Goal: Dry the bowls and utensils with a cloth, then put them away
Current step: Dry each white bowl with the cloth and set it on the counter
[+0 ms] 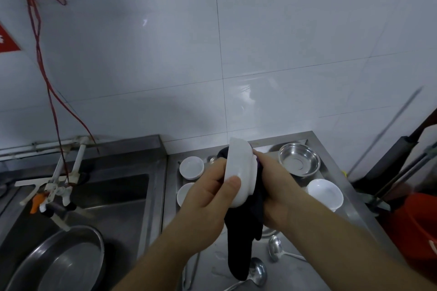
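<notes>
Nearest the camera, the left hand [212, 194] grips a white bowl [241, 172] on edge above the table [331, 163], while the right hand [276, 186] presses a dark cloth [243, 243] against it. Drying looks early: three white bowls, a steel bowl [299, 159] and ladles [275, 249] remain out. Free space is tight, with the sink [118, 196] left and the table's edge close on the right.

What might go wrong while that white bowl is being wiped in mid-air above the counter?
The white bowl is held on edge by the left hand while the right hand rubs it with the dark cloth; it may slip and fall onto the small white bowls below. The cloth's hanging end could also drag the ladles on the steel counter.
</notes>
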`<action>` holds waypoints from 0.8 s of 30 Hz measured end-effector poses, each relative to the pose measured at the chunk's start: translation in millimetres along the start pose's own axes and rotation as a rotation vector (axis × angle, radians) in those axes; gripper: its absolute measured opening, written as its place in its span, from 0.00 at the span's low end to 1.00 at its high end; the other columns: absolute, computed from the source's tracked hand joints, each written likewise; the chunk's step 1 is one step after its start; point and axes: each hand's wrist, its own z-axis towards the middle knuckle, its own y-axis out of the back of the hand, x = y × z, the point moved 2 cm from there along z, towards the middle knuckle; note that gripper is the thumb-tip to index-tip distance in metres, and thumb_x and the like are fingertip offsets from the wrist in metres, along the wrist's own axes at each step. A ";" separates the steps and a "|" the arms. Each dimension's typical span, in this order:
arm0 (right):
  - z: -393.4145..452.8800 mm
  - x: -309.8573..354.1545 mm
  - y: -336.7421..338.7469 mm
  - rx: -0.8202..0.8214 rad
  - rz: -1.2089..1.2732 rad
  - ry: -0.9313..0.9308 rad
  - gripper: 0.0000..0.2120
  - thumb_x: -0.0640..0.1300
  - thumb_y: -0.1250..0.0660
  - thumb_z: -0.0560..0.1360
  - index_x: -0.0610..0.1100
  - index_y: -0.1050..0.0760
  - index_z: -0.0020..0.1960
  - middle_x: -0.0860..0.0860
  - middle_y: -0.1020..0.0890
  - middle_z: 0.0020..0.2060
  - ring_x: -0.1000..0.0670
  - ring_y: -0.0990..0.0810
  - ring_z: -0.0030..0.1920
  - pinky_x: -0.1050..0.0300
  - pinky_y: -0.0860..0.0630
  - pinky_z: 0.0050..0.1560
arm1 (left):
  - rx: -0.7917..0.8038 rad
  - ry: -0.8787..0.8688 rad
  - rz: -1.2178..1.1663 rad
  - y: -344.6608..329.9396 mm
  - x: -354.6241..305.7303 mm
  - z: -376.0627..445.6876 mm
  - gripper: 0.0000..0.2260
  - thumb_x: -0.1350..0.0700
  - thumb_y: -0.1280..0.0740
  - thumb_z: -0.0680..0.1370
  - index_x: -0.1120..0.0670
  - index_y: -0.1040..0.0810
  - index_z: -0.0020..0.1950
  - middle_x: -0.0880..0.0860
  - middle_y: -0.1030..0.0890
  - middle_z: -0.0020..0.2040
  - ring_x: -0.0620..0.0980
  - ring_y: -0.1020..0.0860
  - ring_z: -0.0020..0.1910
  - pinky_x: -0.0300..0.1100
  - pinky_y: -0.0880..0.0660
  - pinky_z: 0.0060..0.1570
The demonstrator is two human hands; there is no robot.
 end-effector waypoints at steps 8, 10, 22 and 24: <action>2.8 7.0 2.8 -0.134 -0.048 0.149 0.19 0.58 0.30 0.80 0.41 0.16 0.47 0.44 0.14 0.36 0.43 0.14 0.31 0.52 0.18 0.29 | 0.172 0.109 -0.003 22.5 -5.8 5.6 0.24 0.51 0.28 0.72 0.45 0.20 0.69 0.48 0.15 0.61 0.51 0.16 0.62 0.42 0.18 0.56; 1.4 7.8 -0.6 -0.137 -0.096 0.201 0.18 0.57 0.28 0.79 0.41 0.15 0.51 0.44 0.13 0.38 0.43 0.14 0.33 0.50 0.18 0.29 | 0.196 0.116 0.055 25.7 -12.8 7.4 0.26 0.50 0.27 0.73 0.41 0.23 0.72 0.45 0.16 0.63 0.48 0.17 0.64 0.42 0.17 0.58; 8.3 -15.0 -12.1 -0.166 0.014 0.069 0.18 0.48 0.34 0.84 0.35 0.19 0.65 0.35 0.13 0.53 0.34 0.12 0.52 0.40 0.14 0.48 | -0.065 0.006 0.215 16.9 1.7 6.1 0.08 0.46 0.35 0.82 0.39 0.19 0.58 0.43 0.15 0.51 0.44 0.16 0.52 0.36 0.18 0.49; 11.9 -22.9 -13.3 -0.158 0.025 0.058 0.15 0.44 0.34 0.84 0.35 0.18 0.63 0.33 0.13 0.53 0.32 0.12 0.52 0.38 0.14 0.51 | -0.091 -0.002 0.275 17.1 8.1 8.1 0.09 0.42 0.36 0.80 0.43 0.20 0.54 0.45 0.16 0.47 0.45 0.17 0.48 0.35 0.19 0.44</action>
